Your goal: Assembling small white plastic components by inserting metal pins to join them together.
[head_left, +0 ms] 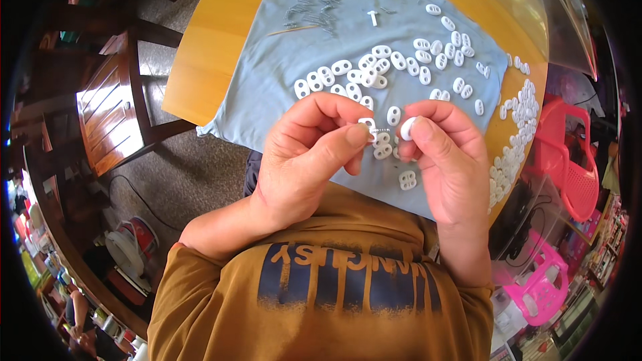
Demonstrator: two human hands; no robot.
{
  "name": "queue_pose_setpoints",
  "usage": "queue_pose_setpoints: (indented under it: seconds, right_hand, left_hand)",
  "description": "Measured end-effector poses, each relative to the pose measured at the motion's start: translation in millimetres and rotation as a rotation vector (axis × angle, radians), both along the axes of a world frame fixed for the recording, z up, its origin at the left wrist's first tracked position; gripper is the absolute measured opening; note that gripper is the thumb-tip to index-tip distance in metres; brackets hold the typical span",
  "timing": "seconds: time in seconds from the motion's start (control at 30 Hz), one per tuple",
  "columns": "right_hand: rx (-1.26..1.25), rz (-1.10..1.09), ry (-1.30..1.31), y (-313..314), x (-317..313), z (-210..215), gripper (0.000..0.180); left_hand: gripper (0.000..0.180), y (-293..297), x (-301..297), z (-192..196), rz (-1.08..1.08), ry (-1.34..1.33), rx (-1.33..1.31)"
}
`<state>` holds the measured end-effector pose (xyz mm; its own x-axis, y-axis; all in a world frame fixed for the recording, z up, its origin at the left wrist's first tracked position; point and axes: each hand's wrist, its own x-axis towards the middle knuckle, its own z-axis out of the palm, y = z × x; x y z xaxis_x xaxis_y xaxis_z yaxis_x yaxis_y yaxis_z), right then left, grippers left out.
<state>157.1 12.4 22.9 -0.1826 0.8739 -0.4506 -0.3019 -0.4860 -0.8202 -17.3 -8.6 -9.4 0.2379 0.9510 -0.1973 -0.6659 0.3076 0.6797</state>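
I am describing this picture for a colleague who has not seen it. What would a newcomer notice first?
First, the two hands in the middle: the left hand pinches a small white oval piece with a tiny metal spring, and the right hand pinches another white piece. Behind them, many similar white pieces lie scattered on a grey-blue cloth over a round wooden table, with a pile of springs near the far edge.
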Motion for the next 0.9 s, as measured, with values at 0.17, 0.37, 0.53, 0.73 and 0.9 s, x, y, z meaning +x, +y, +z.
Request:
queue_pose_setpoints:
  seconds: [0.17,0.37,0.53,0.73,0.9]
  right_hand:
    - [-0.003,-0.057,0.083,-7.7,-9.2,-5.3,0.018]
    - [0.221,-0.015,-0.002,-15.0,-12.8,-6.0,0.016]
    - [0.225,0.061,0.088,-16.3,-10.2,-2.7,0.020]
    - [0.227,0.113,0.121,-16.2,-5.3,-3.1,0.021]
    - [0.236,0.199,0.124,-18.4,-0.6,-6.6,0.023]
  left_hand:
    - [0.010,-4.6,10.4,6.4,-0.026,-0.025,-0.007]
    - [0.011,-7.4,13.6,6.2,0.016,-0.038,-0.028]
    - [0.011,-8.3,15.3,6.3,0.022,-0.043,-0.042]
    - [0.011,-7.6,14.4,3.0,0.022,-0.056,-0.037]
    - [0.011,-6.8,13.3,2.0,0.020,-0.066,-0.052]
